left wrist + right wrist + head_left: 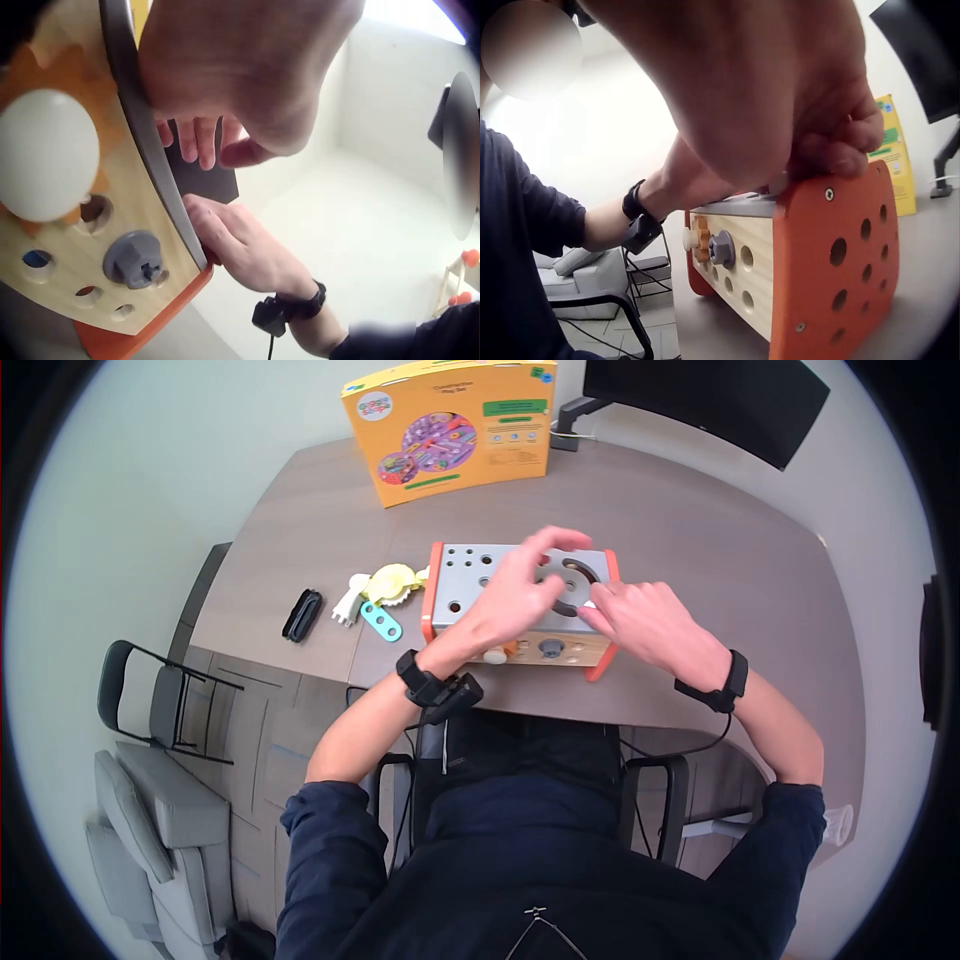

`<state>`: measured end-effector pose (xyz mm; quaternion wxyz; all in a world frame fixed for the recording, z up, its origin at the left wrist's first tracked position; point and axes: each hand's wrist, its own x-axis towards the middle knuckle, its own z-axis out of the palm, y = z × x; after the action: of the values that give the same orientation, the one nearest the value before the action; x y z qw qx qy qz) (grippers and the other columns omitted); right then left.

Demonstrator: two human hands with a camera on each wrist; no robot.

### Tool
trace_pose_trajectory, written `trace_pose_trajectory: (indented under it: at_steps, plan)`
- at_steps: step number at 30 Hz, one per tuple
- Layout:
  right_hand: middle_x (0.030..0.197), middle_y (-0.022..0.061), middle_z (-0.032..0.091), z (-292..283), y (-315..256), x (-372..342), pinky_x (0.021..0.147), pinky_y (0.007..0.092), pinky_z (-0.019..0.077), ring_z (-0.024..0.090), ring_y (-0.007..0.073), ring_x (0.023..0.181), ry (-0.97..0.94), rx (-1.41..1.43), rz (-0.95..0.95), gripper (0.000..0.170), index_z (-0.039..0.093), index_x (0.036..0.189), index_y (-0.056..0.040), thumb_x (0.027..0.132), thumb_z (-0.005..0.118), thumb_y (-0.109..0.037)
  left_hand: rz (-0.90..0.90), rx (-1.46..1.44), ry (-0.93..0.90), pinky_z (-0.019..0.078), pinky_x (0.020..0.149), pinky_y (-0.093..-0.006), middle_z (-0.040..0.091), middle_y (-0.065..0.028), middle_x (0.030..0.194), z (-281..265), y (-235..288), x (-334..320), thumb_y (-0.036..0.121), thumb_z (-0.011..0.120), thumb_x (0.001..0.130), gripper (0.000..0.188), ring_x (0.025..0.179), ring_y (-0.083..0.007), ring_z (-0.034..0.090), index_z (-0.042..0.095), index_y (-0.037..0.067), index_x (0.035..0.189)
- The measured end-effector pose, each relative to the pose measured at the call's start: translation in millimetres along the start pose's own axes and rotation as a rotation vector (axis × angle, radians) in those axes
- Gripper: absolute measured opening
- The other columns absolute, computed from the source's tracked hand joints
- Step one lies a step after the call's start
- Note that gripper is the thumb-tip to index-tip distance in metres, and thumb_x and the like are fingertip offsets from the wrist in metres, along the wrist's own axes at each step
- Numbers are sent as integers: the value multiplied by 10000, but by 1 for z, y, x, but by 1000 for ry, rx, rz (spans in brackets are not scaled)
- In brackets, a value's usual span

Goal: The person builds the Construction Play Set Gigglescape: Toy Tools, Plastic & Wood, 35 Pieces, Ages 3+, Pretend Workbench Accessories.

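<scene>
A toy workbench (470, 580) with a grey top, a pale wooden front and orange ends stands before me. Over its top, my left hand (515, 588) arches with fingers bent and thumb apart, nothing between them. Below it shows a curved dark slot (582, 568) in the top. At the right end of the top, my right hand (655, 622) has curled fingers and pinches a small white piece (590, 603), mostly hidden by the fingers. The front carries a grey bolt (135, 259), an orange gear (702, 238) and a white knob (49, 154).
Left of the workbench lie pale yellow toy parts (392, 584), a turquoise strip with holes (381, 622) and a black case (302, 615). A yellow box (470, 440) stands behind, with a monitor (710, 400) at the back right. The table's front edge is close to my body.
</scene>
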<state>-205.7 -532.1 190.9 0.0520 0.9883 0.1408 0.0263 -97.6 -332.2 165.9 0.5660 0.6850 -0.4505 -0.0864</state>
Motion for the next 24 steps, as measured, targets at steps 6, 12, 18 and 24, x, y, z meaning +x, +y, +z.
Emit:
trace_pose_trajectory:
  at_steps: [6,12,18,24]
  plan:
    - [758,149,692,10,0,-5,600,453,558,712,359,683,131,18,-33,425,602,945,-22,1115,512,-401,-76,364,294,529,989,-376,703,-118,1294,-97,-30,-43,52,552,977,369,1201,-217,662,641,27,1334]
    - [775,163,689,3,-5,1,606,455,558,707,346,690,61,-15,16,364,607,922,-19,1082,560,-343,-406,867,280,544,993,-500,675,-210,1278,-205,-131,-106,173,637,981,349,1174,-371,665,635,13,1291]
    - [778,178,687,5,3,4,629,465,563,709,361,718,95,10,37,351,611,893,-15,1057,581,-323,-687,1074,160,551,975,-545,687,-267,1231,-205,-173,-136,279,716,952,437,1160,-438,671,625,-20,1258]
    - [819,206,709,-14,12,3,706,509,566,705,406,759,-30,120,49,424,651,936,-4,1084,542,-386,-635,837,280,561,962,-494,731,-270,1143,-215,-167,-120,314,771,927,482,1106,-428,709,660,-52,1220]
